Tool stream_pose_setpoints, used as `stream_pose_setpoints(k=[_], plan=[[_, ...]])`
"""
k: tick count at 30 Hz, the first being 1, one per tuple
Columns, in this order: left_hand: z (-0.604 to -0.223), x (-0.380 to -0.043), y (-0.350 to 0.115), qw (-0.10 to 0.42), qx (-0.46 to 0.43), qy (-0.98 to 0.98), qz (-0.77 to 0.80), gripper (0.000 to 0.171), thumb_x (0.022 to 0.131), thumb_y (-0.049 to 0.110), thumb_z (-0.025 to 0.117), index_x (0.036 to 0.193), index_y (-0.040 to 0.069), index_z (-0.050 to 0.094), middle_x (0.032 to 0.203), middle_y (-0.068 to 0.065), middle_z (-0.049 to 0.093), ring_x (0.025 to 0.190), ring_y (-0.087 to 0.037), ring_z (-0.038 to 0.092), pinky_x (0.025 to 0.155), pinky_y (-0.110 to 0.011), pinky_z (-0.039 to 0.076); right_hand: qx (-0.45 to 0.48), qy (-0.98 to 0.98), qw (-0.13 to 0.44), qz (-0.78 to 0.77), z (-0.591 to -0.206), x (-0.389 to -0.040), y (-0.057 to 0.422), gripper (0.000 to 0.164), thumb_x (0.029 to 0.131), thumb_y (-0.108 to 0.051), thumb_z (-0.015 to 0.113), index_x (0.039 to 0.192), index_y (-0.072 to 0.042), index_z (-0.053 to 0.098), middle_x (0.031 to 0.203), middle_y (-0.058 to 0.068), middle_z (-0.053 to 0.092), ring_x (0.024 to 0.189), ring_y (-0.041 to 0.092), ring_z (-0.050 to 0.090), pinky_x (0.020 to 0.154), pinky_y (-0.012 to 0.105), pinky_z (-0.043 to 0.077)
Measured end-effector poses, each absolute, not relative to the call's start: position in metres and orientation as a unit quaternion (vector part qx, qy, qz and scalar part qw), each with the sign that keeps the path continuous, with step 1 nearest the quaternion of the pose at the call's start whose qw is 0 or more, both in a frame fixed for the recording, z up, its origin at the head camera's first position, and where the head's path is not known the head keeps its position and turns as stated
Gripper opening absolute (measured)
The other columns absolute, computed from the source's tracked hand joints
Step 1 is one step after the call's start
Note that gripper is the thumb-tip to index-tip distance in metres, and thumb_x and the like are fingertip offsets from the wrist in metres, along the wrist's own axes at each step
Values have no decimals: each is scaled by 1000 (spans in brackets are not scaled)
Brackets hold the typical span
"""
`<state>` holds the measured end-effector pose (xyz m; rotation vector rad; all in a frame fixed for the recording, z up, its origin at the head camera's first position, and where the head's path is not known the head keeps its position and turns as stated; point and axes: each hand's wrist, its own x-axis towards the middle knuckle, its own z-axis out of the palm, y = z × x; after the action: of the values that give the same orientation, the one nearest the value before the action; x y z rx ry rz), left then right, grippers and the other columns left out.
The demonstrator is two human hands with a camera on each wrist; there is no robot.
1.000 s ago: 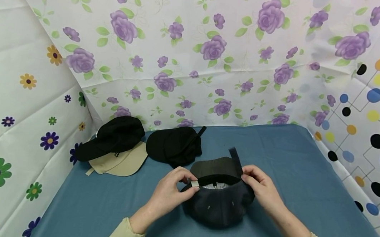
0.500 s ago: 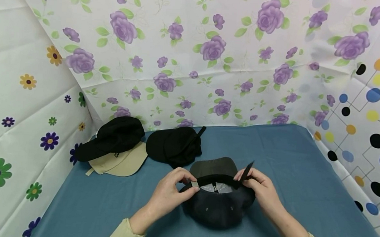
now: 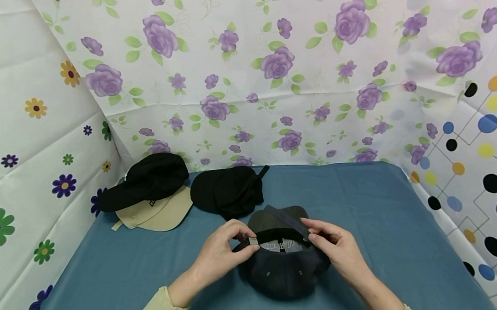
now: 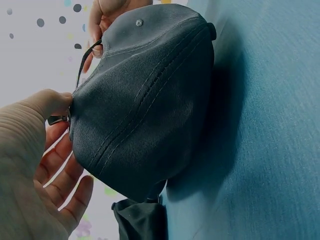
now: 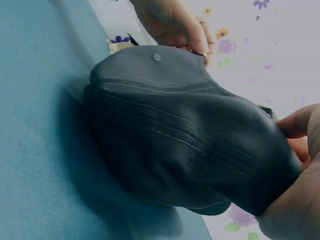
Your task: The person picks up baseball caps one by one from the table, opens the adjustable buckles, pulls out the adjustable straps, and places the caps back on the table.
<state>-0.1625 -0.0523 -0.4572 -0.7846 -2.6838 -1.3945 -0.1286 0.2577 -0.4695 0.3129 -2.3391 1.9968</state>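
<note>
A: Where do we log the navy cap (image 3: 284, 281)?

B: On the table (image 3: 392, 218), between its left and right edges, well in from the far edge, brim (image 3: 266, 223) pointing that way.

A: Grip state?

B: We see the left grip (image 3: 224, 248) pinching it at the clasp (image 3: 254, 241); the right grip (image 3: 337, 244) pinches the strap (image 3: 285, 219), slanted over the brim.

A: Elsewhere?

B: Toward the far left corner we note a black cap (image 3: 159, 176) resting on a beige cap (image 3: 165, 214).
</note>
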Motion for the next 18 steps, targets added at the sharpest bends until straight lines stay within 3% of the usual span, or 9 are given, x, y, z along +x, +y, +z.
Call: stream_pose_setpoints(k=[4, 7, 12, 15, 18], plan=[[-457, -162, -53, 7, -252, -859, -446, 14, 93, 41, 77, 104, 39, 68, 107, 23, 58, 92, -5, 56, 86, -35, 52, 117, -761, 9, 638, -466, -129, 262, 38, 104, -19, 63, 141, -13, 63, 123, 11, 64, 103, 17, 59, 80, 26, 52], [-457, -162, -53, 5, -253, -858, -446, 15, 93, 40, 78, 104, 39, 68, 107, 23, 58, 92, -5, 56, 86, -34, 52, 130, -751, 16, 647, -466, -129, 263, 33, 104, -15, 62, 137, -7, 65, 125, 7, 65, 104, 17, 62, 81, 26, 53], [-458, -162, -53, 6, -255, -857, -448, 15, 93, 43, 77, 105, 40, 68, 108, 23, 58, 92, -5, 56, 86, -34, 52, 163, -721, 46, 672, -470, -130, 263, 15, 105, -4, 58, 117, 3, 64, 113, 11, 66, 102, 20, 65, 84, 27, 54], [-458, -162, -53, 9, -255, -856, -448, 15, 93, 43, 77, 105, 41, 67, 108, 23, 58, 92, -5, 56, 86, -34, 52, 195, -699, 57, 686, -472, -132, 263, 5, 105, 0, 55, 106, 2, 59, 112, 16, 64, 108, 23, 63, 90, 28, 53], [-459, -162, -53, 12, -256, -856, -449, 15, 93, 42, 77, 104, 41, 67, 108, 24, 58, 92, -5, 56, 86, -33, 52, 220, -672, 52, 705, -475, -132, 265, 11, 105, 4, 49, 99, -1, 56, 115, 16, 62, 111, 25, 59, 91, 28, 51]])
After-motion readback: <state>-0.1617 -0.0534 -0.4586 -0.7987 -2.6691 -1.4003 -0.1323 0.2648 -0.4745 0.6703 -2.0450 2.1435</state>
